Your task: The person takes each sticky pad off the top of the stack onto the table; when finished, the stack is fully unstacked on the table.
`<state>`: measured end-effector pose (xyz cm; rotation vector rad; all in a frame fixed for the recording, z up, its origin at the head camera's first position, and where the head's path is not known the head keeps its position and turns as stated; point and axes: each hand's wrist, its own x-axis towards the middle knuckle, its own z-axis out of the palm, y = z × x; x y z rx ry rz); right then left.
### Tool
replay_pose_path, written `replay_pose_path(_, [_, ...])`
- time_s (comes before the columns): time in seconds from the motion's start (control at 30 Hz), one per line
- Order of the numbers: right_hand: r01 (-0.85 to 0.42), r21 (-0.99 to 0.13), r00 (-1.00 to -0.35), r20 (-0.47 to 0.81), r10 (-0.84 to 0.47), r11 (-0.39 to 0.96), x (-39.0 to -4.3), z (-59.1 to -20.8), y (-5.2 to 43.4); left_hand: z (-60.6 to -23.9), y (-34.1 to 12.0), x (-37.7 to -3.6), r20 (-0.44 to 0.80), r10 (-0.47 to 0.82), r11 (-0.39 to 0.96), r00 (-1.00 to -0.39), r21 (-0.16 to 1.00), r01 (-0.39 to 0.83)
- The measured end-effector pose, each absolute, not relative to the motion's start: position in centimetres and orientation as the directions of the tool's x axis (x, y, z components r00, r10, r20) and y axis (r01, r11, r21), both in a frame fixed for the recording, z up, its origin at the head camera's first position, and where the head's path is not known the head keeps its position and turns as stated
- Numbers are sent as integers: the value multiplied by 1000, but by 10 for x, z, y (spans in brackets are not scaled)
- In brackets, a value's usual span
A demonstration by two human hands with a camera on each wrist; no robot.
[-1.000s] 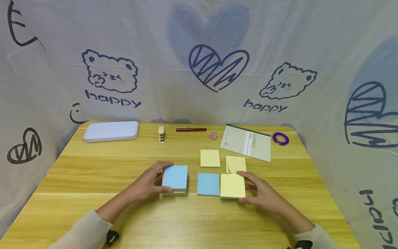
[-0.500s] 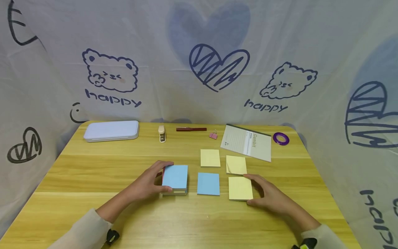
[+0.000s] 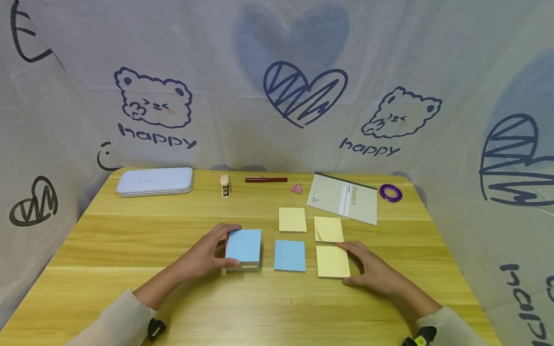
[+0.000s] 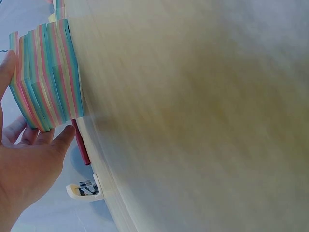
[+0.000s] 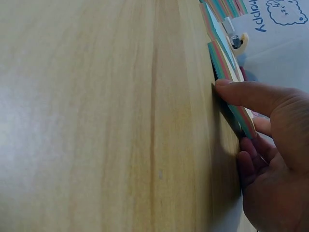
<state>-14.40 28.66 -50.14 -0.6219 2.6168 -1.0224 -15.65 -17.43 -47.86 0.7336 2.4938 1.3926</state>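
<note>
My left hand (image 3: 207, 253) grips a thick stack of sticky notes (image 3: 244, 246) by its left side, fingers at the far edge and thumb at the near edge. The stack has a blue top; its striped sides show in the left wrist view. With thumb and fingers my right hand (image 3: 372, 269) pinches a yellow-topped sticky note pad (image 3: 332, 262) by its right side. In the right wrist view this pad (image 5: 231, 92) is close over the table, a dark shadow under it. Between the hands lies a blue pad (image 3: 290, 255). Behind are two yellow pads, one flat (image 3: 292, 219), one with a curled corner (image 3: 328, 229).
Along the back of the wooden table (image 3: 151, 240) are a pale pencil case (image 3: 156, 182), a small cream-and-black item (image 3: 225, 186), a dark red pen (image 3: 266, 179), a pink binder clip (image 3: 296, 188), a notebook (image 3: 343, 198) and a purple tape roll (image 3: 391, 193). A printed cloth hangs behind.
My right hand has moved the yellow-topped pad right and slightly nearer me, then a touch back left, opening a gap beside the blue pad. My left hand stays on its stack.
</note>
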Motion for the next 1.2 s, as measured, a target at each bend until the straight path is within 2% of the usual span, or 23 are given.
replay_pose_path(0.3, [-301,-679,-876,-82,-476,670,-144,-503,286,-478,-176,-155,64,511,437,-857,839,323])
replay_pose_path(0.47, [-263,-726,-881,-87,-464,635,-143,-502,288,-478,-176,-155,65,514,449,-855,830,332])
replay_pose_path(0.6, [-225,-760,-895,-86,-438,609,-140,-499,288,-477,-177,-155,38,511,441,-859,846,299])
replay_pose_path(0.77, [-261,-743,-905,-34,-424,617,-138,-490,283,-480,-181,-154,-17,498,439,-867,867,234])
replay_pose_path(0.93, [-307,-744,-892,8,-451,594,-141,-474,263,-482,-185,-152,-60,492,406,-868,898,168])
replay_pose_path(1.2, [-321,-796,-844,-6,-537,513,-151,-466,215,-483,-185,-152,-91,489,368,-868,923,110])
